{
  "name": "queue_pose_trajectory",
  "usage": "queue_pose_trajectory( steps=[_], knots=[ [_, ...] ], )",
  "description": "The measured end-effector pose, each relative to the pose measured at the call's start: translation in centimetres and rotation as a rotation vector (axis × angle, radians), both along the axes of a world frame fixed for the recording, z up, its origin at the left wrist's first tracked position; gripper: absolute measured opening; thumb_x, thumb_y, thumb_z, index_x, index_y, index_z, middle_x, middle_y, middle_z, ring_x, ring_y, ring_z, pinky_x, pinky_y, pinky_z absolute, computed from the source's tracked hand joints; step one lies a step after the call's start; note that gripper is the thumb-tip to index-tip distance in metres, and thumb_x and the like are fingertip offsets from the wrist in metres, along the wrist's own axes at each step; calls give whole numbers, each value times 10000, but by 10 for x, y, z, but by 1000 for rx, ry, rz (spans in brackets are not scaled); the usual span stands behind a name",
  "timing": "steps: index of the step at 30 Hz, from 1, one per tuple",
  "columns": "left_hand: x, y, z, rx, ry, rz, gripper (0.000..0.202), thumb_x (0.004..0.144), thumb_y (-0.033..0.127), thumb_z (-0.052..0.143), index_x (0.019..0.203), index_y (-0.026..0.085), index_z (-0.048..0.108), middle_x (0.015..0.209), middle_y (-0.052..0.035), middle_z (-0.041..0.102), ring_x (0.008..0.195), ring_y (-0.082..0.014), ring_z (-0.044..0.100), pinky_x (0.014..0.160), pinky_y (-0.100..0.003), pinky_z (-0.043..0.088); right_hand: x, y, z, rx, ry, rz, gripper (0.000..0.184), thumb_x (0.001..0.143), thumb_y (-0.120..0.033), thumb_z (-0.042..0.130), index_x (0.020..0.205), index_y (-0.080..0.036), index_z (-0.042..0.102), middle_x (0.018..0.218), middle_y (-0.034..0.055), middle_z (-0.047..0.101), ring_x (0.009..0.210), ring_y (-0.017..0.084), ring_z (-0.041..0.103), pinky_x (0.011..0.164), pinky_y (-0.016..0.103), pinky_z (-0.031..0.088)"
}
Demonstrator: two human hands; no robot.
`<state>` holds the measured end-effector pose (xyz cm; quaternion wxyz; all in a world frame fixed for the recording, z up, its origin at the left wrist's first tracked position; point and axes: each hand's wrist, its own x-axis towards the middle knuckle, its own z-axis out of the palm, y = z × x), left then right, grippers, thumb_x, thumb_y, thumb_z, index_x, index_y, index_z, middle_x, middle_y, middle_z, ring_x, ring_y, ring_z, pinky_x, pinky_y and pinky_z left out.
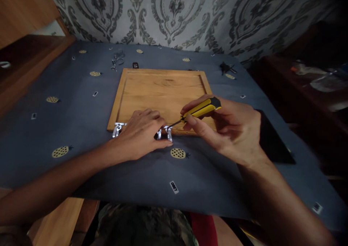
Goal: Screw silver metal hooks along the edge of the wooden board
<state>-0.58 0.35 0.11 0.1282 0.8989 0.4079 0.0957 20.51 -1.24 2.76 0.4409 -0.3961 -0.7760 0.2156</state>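
Note:
A wooden panel with a raised frame lies flat on a dark blue cloth. A shiny metal bracket sits at its near edge, and a second metal piece shows by my fingers. My left hand lies over the near edge between them, fingers curled down onto the metal part. My right hand grips a screwdriver with a yellow and black handle. Its thin shaft points left and down, with the tip at the metal piece beside my left fingertips.
The blue cloth with small pineapple prints covers the table. Small metal hardware and a dark object lie near the patterned wall. A dark flat object sits under my right wrist. Wooden furniture stands at left, a cluttered shelf at right.

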Motion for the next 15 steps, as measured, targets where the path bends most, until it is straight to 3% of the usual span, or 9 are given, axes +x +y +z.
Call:
queue_pose_trajectory(
  steps=[15],
  knots=[
    [1,0,4,-60,14,15,370,896,457,771,1119,165,719,1099,-89,690,1076,-307,613,935,-463,444,-2,4,-13,-41,50,-74,273,838,-481,816,805,-248,678,736,-7,650,591,155,631,532,325,507]
  ],
)
